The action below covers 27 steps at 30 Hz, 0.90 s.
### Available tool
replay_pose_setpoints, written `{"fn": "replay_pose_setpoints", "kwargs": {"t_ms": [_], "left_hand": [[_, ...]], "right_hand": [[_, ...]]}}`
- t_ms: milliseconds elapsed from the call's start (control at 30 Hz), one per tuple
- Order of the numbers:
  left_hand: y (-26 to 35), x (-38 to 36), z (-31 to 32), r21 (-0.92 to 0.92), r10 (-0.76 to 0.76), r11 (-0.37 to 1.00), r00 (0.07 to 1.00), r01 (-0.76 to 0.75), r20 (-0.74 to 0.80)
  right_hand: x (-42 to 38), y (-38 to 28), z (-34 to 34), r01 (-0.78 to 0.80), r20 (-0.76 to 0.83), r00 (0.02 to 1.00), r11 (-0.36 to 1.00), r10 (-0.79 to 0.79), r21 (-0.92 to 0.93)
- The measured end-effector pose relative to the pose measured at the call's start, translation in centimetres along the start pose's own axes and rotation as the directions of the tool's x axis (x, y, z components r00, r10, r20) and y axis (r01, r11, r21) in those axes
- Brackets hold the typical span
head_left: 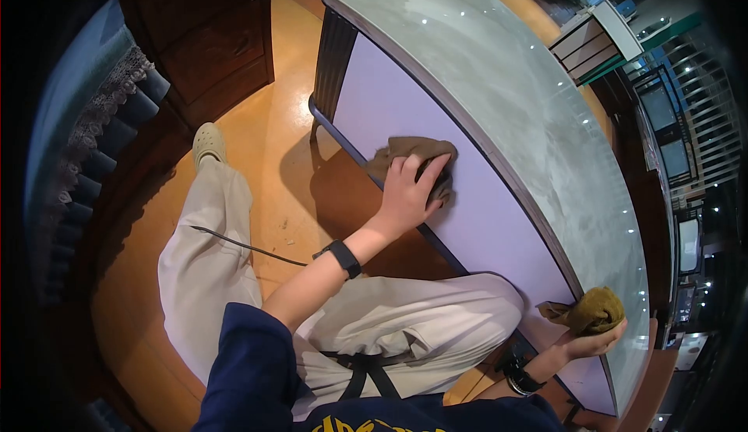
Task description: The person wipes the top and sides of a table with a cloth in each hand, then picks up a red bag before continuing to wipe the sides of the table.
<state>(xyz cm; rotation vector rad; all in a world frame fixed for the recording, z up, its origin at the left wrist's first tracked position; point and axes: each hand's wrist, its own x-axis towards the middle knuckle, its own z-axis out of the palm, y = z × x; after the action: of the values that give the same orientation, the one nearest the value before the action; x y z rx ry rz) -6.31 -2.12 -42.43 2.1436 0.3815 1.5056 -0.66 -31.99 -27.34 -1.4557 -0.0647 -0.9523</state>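
Observation:
My left hand (409, 190) presses a brown cloth (401, 148) against the pale lilac side panel (487, 214) of a cabinet, its fingers bent over the fabric. At the lower right, my right hand (594, 342) holds a bunched olive cloth (598, 311) by the edge of the cabinet's glossy grey-green marbled top (499, 50). A dark trim runs between panel and top. Dark ribbed slats (336, 66) cover the cabinet's far end.
My bent leg (421, 315) lies close under the panel, and a thin black cable (249, 246) crosses my other leg. A dark wooden cabinet (210, 42) and a blue lace-trimmed cloth (93, 81) stand at left. Other furniture fills the right.

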Motion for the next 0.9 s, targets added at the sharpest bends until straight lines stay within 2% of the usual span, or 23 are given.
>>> {"fn": "replay_pose_setpoints", "kwargs": {"t_ms": [33,67,100,133,167,233,333,400,467,533,600,700,733,800,900], "left_hand": [[0.2,-0.1,-0.3,-0.011,0.057,0.998,0.996,-0.056,0.073],[-0.5,0.4,-0.6,0.015,0.094,0.995,0.993,-0.096,0.067],[-0.9,1.0,-0.7,0.001,0.038,0.999,0.998,-0.038,0.042],[-0.9,2.1,-1.2,-0.015,-0.020,1.000,1.000,0.020,0.019],[-1.2,3.2,-1.4,-0.020,-0.017,1.000,1.000,0.017,0.021],[-1.7,4.8,-1.6,0.013,-0.209,0.977,0.963,0.215,-0.170],[-0.7,4.3,-1.2,0.018,-0.212,0.976,0.965,0.218,-0.155],[-0.5,1.6,-0.2,0.079,-0.106,0.991,0.993,0.110,-0.057],[0.4,-0.7,0.5,0.056,-0.042,0.998,0.999,0.041,0.018],[1.1,-1.4,0.7,0.014,-0.074,0.997,0.995,0.073,0.072],[0.8,-0.9,0.4,0.028,-0.059,0.998,0.996,0.058,0.071],[0.8,0.8,-0.3,0.034,-0.190,0.981,0.981,0.189,0.040],[0.6,1.7,-0.6,0.026,-0.191,0.981,0.982,0.191,-0.007],[0.3,2.0,-0.4,0.042,-0.173,0.984,0.984,0.175,-0.046],[0.3,1.5,-0.3,0.027,-0.173,0.984,0.984,0.174,-0.034]], "right_hand": [[0.0,0.0,0.0,0.021,0.001,1.000,0.999,-0.021,-0.025],[0.1,0.0,-0.1,0.044,0.001,0.999,0.998,-0.044,-0.049],[0.5,0.4,-0.6,0.047,-0.004,0.999,0.998,-0.048,-0.051],[1.1,1.1,-1.5,0.043,0.090,0.995,0.999,-0.041,-0.020],[1.2,1.1,-1.7,0.035,0.183,0.983,0.999,-0.036,0.012],[0.7,0.6,-1.1,0.048,0.155,0.987,0.999,-0.047,0.001],[0.2,0.0,-0.2,0.048,0.113,0.993,0.999,-0.045,-0.020],[0.0,-0.1,-0.3,0.034,0.095,0.995,0.999,-0.032,-0.017],[0.0,-0.1,-0.1,0.046,0.096,0.994,0.999,-0.046,-0.006],[-0.4,-0.7,0.1,-0.016,0.055,0.998,0.999,0.018,-0.028],[-0.4,-0.9,0.3,-0.018,0.068,0.997,1.000,0.020,-0.024],[0.1,-0.3,-0.1,0.019,0.079,0.997,0.999,-0.016,-0.036],[0.3,0.0,-0.4,0.020,0.079,0.997,0.999,-0.017,-0.036],[0.7,0.7,-1.1,0.074,0.176,0.982,0.997,-0.071,-0.009],[0.7,0.9,-1.3,0.088,0.193,0.978,0.995,-0.080,-0.035]]}}
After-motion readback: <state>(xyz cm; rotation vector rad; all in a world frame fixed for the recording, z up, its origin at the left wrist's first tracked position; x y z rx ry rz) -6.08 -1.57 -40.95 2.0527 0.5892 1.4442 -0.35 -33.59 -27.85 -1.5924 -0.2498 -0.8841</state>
